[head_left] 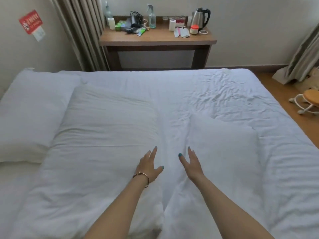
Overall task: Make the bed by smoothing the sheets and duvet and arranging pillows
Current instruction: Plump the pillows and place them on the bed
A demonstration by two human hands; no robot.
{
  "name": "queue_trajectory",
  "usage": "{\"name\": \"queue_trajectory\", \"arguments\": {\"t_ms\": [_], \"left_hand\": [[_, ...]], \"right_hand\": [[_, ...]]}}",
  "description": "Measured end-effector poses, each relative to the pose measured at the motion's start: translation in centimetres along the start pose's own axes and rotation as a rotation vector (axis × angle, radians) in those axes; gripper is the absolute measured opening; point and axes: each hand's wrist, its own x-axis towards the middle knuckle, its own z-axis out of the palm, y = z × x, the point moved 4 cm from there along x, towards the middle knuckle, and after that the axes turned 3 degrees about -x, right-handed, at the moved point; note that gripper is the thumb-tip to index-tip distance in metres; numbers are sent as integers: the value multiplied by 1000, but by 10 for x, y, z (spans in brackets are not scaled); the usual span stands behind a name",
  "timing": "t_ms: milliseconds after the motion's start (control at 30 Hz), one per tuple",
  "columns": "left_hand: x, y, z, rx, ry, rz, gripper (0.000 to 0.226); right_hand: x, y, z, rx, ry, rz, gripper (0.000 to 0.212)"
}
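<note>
A white duvet (103,128) lies across the bed in two folded lobes with a groove between them, running away from me. A white pillow (32,111) rests at the left end of the bed. The sheet (224,90) at the far right is creased. My left hand (149,166), with a bracelet on the wrist, and my right hand (191,163) reach out side by side over the groove, fingers straight and spread, palms facing each other. Neither holds anything.
A wooden side table (155,38) stands past the bed against the wall, crowded with bottles, a kettle (200,18), cups and sachets. Curtains (82,31) hang at the left and right. A small round stool (309,100) sits on the wood floor at the right.
</note>
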Motion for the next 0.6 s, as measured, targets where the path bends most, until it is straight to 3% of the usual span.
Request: {"name": "queue_trajectory", "arguments": {"t_ms": [133, 433, 600], "left_hand": [[-10, -81, -98, 68, 182, -108, 86], [-30, -317, -300, 76, 450, -348, 82], [-12, -452, -382, -3, 543, -454, 79]], "right_hand": [[-9, -121, 53, 51, -83, -275, 79], [-19, -348, 257, -241, -307, -617, 81], [4, -455, 391, -247, -371, -619, 86]]}}
